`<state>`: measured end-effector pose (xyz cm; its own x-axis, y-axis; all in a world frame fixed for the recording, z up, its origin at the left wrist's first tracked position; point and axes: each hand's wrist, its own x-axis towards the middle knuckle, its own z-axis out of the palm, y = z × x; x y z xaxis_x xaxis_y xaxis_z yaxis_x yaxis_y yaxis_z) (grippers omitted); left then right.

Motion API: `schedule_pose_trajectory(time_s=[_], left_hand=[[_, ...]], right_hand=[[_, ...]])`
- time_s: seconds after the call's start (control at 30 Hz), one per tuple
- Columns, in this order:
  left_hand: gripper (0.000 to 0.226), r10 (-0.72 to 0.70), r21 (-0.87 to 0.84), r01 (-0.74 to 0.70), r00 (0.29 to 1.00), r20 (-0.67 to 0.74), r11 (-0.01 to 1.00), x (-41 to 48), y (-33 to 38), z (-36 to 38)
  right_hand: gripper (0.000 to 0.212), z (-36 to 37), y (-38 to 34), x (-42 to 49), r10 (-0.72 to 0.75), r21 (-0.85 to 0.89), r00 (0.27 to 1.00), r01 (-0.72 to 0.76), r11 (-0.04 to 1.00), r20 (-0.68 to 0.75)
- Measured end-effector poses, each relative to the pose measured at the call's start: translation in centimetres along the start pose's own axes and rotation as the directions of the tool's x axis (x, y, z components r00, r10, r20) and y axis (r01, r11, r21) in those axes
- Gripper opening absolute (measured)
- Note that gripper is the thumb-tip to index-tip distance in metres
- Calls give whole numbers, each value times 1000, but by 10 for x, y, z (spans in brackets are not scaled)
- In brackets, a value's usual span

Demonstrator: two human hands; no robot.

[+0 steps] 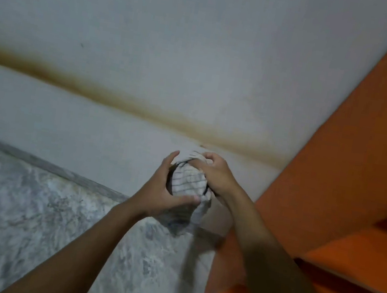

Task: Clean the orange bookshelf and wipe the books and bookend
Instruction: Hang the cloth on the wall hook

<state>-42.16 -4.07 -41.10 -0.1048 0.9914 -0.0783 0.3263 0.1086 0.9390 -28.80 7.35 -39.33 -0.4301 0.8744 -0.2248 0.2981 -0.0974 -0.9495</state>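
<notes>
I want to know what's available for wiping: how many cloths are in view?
1: a striped white cloth, gripped between the left hand and right hand, before the wall beside the orange bookshelf. More may lie out of frame.

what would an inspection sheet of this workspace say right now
surface: orange bookshelf at the right, only part of its side and shelf boards in view
job's things: striped cloth bunched between both hands; books and bookend not in view
clutter: nothing seen
grippers: left hand cups the cloth from the side and below; right hand grips its top
cables: nothing seen
surroundings: white wall with a brown stain running across it; marbled floor below
</notes>
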Motion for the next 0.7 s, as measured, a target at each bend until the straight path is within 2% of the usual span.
schedule_pose_trajectory(time_s=[0.07,0.17,0.3,0.37,0.47,0.57,0.63,0.7], left_hand=[[105,28,-36,-28,1000,13,999,-16,74,-12],[70,88,-18,-89,995,-43,996,-32,164,-29],[29,176,9,-176,974,-140,984,-42,257,-49],[29,208,5,-211,960,-188,977,-47,298,-56],[31,179,-43,-195,952,-249,980,-46,336,-61],[31,130,-131,-180,939,-320,975,-46,369,-67],[28,111,-215,-185,943,-313,959,-45,387,-75],[26,115,-255,-189,953,-280,948,-44,401,-83]], right_hand=[[39,-17,-61,-30,1,44,998,2,999,-67],[42,-43,-138,-72,-37,72,998,41,997,-58],[23,-77,-222,-117,-129,158,992,126,979,9],[27,-93,-257,-133,-187,196,982,180,964,16],[33,-104,-294,-152,-263,247,964,247,937,33],[42,-111,-317,-170,-380,200,919,355,913,104],[30,-114,-328,-178,-478,115,866,465,878,148],[19,-114,-340,-179,-547,0,831,549,836,101]])
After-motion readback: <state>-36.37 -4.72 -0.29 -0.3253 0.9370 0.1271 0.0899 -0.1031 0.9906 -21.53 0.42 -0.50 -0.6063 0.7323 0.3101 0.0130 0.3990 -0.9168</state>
